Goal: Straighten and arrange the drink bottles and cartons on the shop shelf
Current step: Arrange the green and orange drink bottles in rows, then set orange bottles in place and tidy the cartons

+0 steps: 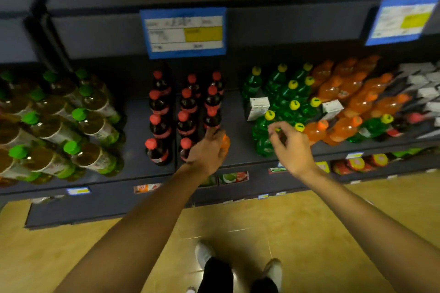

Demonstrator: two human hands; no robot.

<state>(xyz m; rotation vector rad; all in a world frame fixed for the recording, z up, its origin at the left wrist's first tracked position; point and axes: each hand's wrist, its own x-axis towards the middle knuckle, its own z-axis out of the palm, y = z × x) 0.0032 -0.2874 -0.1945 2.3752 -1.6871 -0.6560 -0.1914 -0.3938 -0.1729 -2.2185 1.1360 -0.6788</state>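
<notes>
Two hands at shelf (147,126): left hand (209,150) fingers grip orange bottle (225,144); right hand (291,147) fingers loosely spread.

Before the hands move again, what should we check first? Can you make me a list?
1. Left hand holds the orange bottle: ok, fingers curl round it.
2. Orange bottle in the right place: not ok, it is beside the red-capped cola bottles.
3. Right hand free: cannot tell, its fingers are at a yellow cap.
4. White cartons sorted: not ok, they stand among the green bottles.
5. Cola rows straight: ok.
</notes>
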